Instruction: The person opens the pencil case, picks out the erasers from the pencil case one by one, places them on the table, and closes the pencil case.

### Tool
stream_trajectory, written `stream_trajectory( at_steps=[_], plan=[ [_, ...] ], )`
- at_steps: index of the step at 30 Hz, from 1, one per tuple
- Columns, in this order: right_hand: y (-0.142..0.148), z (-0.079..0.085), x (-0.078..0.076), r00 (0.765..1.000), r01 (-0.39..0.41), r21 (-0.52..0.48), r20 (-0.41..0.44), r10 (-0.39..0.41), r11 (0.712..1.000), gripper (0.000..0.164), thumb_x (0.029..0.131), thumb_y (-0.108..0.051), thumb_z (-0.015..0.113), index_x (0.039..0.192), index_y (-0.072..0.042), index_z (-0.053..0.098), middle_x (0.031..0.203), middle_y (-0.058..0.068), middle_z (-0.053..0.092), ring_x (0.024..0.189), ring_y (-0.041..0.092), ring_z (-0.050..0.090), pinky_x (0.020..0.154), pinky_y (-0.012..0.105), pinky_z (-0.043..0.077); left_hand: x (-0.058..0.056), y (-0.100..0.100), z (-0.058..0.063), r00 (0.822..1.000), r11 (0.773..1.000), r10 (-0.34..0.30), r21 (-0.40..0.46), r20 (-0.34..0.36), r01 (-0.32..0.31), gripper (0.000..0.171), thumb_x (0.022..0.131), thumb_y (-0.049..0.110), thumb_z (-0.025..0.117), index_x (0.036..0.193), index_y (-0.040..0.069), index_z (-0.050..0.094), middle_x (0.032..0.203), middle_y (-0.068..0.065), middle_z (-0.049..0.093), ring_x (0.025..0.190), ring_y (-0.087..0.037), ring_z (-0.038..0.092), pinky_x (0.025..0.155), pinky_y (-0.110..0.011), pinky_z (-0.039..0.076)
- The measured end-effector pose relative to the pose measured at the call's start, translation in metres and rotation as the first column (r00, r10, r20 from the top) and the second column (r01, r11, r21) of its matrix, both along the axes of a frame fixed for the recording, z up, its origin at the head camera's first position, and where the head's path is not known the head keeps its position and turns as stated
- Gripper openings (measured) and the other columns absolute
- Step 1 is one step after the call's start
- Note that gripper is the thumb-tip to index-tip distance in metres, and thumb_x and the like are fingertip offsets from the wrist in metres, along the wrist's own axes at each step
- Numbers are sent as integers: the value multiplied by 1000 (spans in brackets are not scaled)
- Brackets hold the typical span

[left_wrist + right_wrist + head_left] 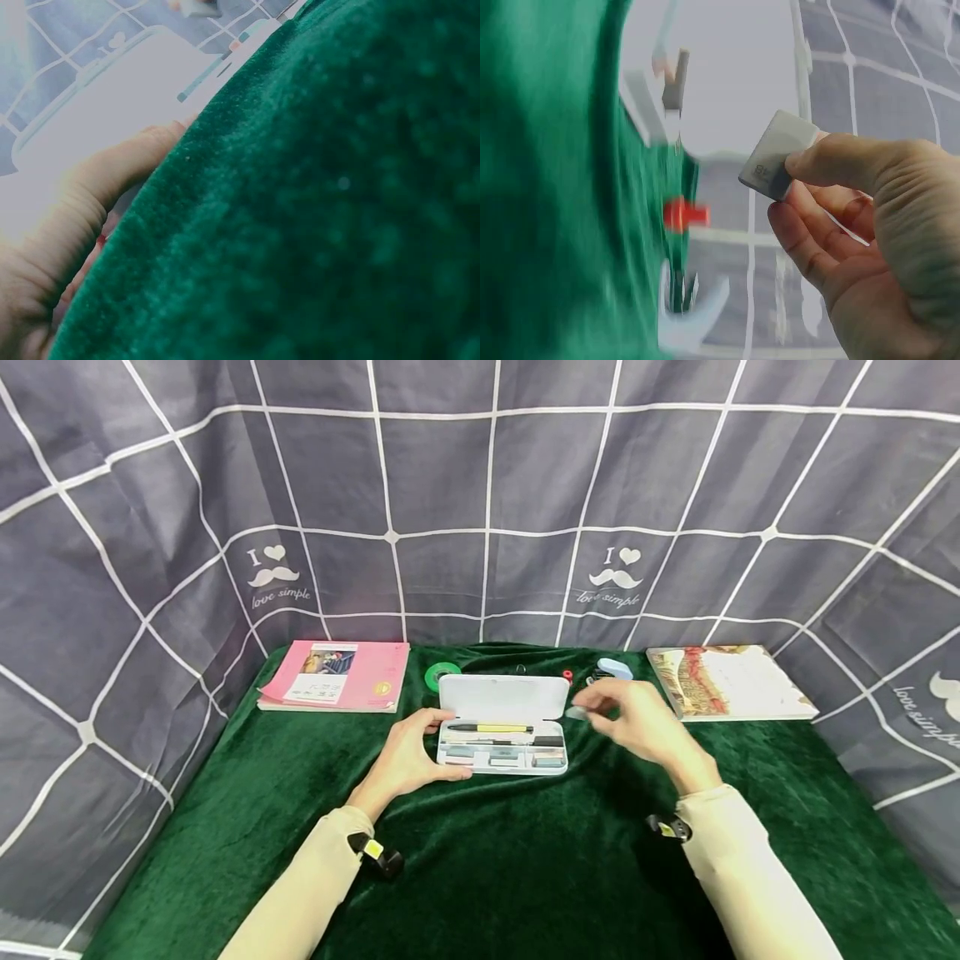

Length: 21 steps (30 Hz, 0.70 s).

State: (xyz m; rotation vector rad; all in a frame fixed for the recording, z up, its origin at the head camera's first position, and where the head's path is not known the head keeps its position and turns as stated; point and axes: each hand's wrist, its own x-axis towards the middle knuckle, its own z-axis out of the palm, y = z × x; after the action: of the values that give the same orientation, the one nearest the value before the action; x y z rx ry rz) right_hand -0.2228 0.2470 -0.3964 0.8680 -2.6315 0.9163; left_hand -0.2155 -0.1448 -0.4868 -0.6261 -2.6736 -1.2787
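Observation:
An open white pencil case (504, 697) lies with its lid tipped back. In it are a yellow-and-black pen (491, 727), other dark-tipped writing tools and several small blocks along the front. My left hand (405, 756) grips the case's left end, thumb at the front edge and fingers toward the back; in the left wrist view the cloth hides part of this hand. Beside the right end of the case, my right hand (637, 718) pinches a grey-white eraser (776, 150) between thumb and fingers. A "4B" mark shows on the eraser, held above the cloth.
Green tape (441, 675) sits behind the case at the left. A small red object (567, 676) and a light-blue object (615, 668) are behind it at the right. A pink book (382, 664) lies far left, a patterned book (738, 681) far right, on green cloth (480, 860).

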Motion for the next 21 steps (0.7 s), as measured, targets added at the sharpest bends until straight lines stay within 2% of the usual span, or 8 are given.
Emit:
stream_trajectory(
  at_steps=[5, 9, 16, 21],
  plan=[
    [48, -4, 11, 993, 117, 13, -12, -117, 993, 28, 91, 7, 85, 107, -15, 84, 96, -4, 80, 84, 12, 74, 75, 26, 60, 1, -1, 0, 1000, 1000, -5, -4, 4, 5, 90, 66, 37, 111, 142, 10, 70, 138, -7, 73, 122, -31, 72, 109, -51, 60],
    [80, -15, 17, 985, 170, 28, 10, -170, 985, 26, 90, 7, 85, 108, -11, 84, 97, 0, 81, 85, 10, 73, 73, 23, 58, 0, -2, -2, 1000, 1000, -22, 15, 2, 22, 89, 68, 36, 111, 143, 10, 70, 140, -9, 72, 123, -32, 73, 110, -50, 60],
    [108, -42, 19, 982, 183, 56, 34, -185, 981, 23, 89, 10, 84, 105, -6, 83, 94, 3, 79, 82, 5, 70, 74, 23, 59, -3, -6, -4, 999, 998, -30, 58, 12, 30, 77, 77, 36, 105, 142, 12, 71, 141, -5, 72, 124, -28, 73, 111, -48, 60],
    [113, -47, 19, 981, 183, 70, 56, -187, 981, 22, 89, 8, 86, 103, -10, 84, 95, 2, 79, 82, 4, 71, 72, 19, 59, -4, -6, -3, 999, 997, -44, 69, 23, 42, 78, 76, 36, 106, 142, 11, 71, 140, -6, 73, 124, -29, 74, 111, -49, 60]
  ],
)
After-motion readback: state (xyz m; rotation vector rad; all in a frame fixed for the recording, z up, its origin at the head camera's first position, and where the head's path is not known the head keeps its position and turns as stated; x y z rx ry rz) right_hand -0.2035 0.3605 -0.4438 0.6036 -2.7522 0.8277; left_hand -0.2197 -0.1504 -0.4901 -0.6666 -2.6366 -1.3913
